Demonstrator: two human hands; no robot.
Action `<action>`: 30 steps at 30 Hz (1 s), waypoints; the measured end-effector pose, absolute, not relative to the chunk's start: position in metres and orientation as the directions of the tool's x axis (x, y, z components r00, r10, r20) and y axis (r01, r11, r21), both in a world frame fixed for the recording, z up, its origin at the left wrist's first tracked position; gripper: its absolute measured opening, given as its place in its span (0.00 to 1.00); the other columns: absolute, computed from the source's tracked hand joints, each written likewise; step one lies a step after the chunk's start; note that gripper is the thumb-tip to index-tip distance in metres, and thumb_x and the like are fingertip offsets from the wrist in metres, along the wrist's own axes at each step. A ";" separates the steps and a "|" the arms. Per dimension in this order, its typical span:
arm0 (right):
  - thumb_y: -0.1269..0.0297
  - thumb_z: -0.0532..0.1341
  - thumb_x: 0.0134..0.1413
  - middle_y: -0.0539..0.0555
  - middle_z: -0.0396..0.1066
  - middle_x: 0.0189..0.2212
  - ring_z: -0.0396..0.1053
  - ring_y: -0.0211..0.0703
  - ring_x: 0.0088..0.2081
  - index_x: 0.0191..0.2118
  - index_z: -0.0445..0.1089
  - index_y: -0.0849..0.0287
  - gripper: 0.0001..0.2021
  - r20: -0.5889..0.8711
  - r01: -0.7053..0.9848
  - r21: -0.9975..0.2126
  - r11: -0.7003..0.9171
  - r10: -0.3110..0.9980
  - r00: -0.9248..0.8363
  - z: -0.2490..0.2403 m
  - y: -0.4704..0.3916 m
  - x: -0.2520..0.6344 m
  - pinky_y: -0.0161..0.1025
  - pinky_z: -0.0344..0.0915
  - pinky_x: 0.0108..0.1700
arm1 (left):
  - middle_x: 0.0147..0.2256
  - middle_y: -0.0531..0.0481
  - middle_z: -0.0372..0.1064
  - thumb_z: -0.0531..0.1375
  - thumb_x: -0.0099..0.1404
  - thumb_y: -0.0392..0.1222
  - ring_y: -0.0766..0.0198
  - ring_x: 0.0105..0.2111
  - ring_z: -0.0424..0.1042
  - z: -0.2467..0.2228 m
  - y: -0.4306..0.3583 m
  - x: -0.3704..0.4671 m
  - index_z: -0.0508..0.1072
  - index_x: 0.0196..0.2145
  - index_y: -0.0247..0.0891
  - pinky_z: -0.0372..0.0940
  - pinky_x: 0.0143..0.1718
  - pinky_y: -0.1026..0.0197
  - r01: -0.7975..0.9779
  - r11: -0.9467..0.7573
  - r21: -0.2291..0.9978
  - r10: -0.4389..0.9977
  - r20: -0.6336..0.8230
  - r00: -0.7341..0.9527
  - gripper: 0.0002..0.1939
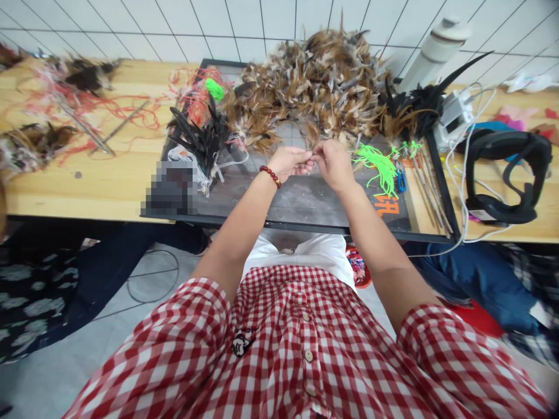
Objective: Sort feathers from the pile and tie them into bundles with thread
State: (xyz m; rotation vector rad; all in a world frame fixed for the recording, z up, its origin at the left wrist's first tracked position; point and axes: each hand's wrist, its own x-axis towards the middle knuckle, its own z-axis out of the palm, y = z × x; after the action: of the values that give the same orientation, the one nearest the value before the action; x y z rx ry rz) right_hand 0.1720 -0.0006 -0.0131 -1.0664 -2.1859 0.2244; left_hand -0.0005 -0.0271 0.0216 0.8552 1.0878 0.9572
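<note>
My left hand, with a dark red bead bracelet at its wrist, meets my right hand over the dark tray. The fingertips of both are pinched together around something small and thin that I cannot make out. Just beyond them spreads a large heap of brown feathers. To the left of my hands stands a bunch of black feathers. Bright green strings lie to the right, beside a blue-handled tool.
Thin sticks lie along the tray's right side. A white bottle leans near the tiled wall. Farther right are a power adapter with cables and a black headset. Pink strings and feathers lie on the left. People sit on both sides.
</note>
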 end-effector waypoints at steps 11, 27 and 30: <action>0.60 0.52 0.67 0.60 0.71 0.50 0.69 0.55 0.52 0.48 0.73 0.55 0.14 0.387 0.630 -0.372 0.681 0.731 -0.562 -0.016 0.006 0.180 0.55 0.67 0.55 | 0.23 0.57 0.70 0.69 0.63 0.41 0.78 0.21 0.69 0.022 -0.017 -0.004 0.69 0.30 0.35 0.65 0.29 0.74 -0.399 0.185 0.898 0.952 -0.264 -0.153 0.12; 0.57 0.46 0.72 0.60 0.74 0.40 0.70 0.53 0.47 0.43 0.70 0.57 0.17 0.515 0.701 -0.266 0.662 0.712 -0.477 -0.015 -0.001 0.168 0.51 0.65 0.51 | 0.27 0.49 0.77 0.71 0.60 0.43 0.69 0.28 0.78 0.017 -0.024 0.004 0.73 0.30 0.32 0.73 0.39 0.63 -0.207 0.316 0.926 0.948 -0.315 0.038 0.13; 0.57 0.45 0.72 0.60 0.73 0.41 0.70 0.52 0.47 0.44 0.70 0.56 0.18 0.519 0.706 -0.262 0.658 0.713 -0.472 -0.014 -0.001 0.168 0.52 0.65 0.51 | 0.25 0.49 0.76 0.70 0.61 0.42 0.71 0.25 0.76 0.020 -0.025 0.003 0.74 0.30 0.32 0.72 0.35 0.66 -0.204 0.324 0.924 0.946 -0.318 0.062 0.11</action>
State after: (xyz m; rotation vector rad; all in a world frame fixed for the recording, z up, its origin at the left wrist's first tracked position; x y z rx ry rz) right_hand 0.1680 -0.0012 -0.0140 -1.0941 -2.2709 0.0150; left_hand 0.0033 -0.0255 0.0201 0.8283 1.1713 1.0401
